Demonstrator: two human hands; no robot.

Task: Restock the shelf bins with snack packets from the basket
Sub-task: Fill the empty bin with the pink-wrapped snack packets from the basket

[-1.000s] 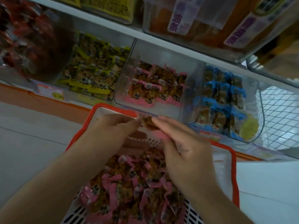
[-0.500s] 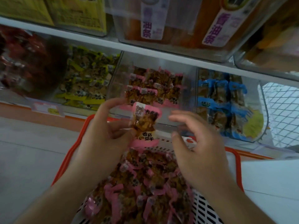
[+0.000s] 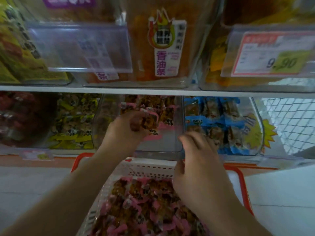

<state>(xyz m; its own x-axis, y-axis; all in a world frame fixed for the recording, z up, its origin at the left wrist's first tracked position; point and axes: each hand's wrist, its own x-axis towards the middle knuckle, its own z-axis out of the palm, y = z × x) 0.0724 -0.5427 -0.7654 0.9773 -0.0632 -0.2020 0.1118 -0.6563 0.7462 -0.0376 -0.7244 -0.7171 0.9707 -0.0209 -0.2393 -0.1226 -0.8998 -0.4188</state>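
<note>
At nine o'clock on the lower shelf sits a blurred heap of dark red packets (image 3: 18, 116), and just to its right a clear plastic bin of yellow-edged snack packets (image 3: 73, 120). The left hand (image 3: 122, 132) reaches up toward twelve o'clock into the clear plastic middle bin (image 3: 173, 140), its fingers curled round a pink-edged snack packet with brown filling (image 3: 150, 122), which it holds inside the bin's open front, just before the pink-edged packets stacked at the bin's back (image 3: 153, 103). The bin's near floor is bare. Below, from six o'clock upward, stands the white slotted plastic basket with an orange-red rim (image 3: 150, 166), heaped with loose pink-edged packets (image 3: 139, 206). The right hand (image 3: 199, 169) hovers over the basket's far right corner, at about three o'clock from the left hand; its fingers are loosely bent and spread, holding nothing, the tips near the middle bin's right front corner. Further right, a clear bin holds blue-edged snack packets (image 3: 219, 123), with a yellow starburst sticker (image 3: 269, 132) on its side. On the upper shelf, at twelve o'clock, stands a clear tub of orange strips with a flame label (image 3: 162, 41); at two o'clock, a red-bordered price card reads 9.90 (image 3: 272, 55).
</note>
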